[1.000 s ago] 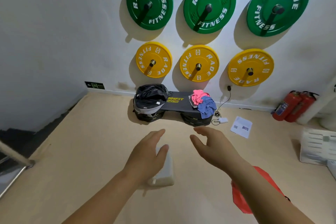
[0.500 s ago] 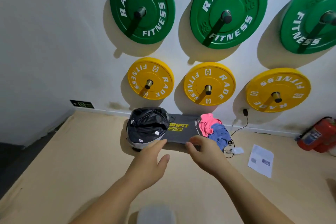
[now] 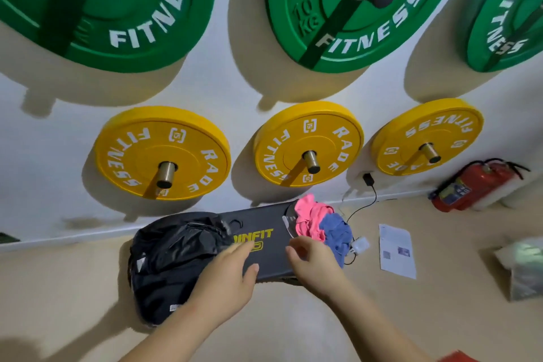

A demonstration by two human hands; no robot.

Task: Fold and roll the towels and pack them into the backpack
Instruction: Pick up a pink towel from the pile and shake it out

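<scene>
A black backpack (image 3: pixel 173 256) lies on the left end of a low black padded bench (image 3: pixel 267 241) by the wall. A crumpled pink towel (image 3: pixel 308 219) and a blue towel (image 3: pixel 336 232) sit bunched on the bench's right end. My left hand (image 3: pixel 226 279) hovers open over the bench beside the backpack. My right hand (image 3: pixel 316 258) is open too, fingers spread just left of the towels, holding nothing.
Green (image 3: pixel 346 6) and yellow weight plates (image 3: pixel 163 153) hang on pegs on the wall above the bench. A charger cable (image 3: pixel 364 209), a paper sheet (image 3: pixel 396 250), a red fire extinguisher (image 3: pixel 476 185) and a plastic bag (image 3: pixel 523 270) lie on the beige floor to the right.
I have come much closer to the bench. Both hands have reached forward and are over the bench between the backpack and the towels.
</scene>
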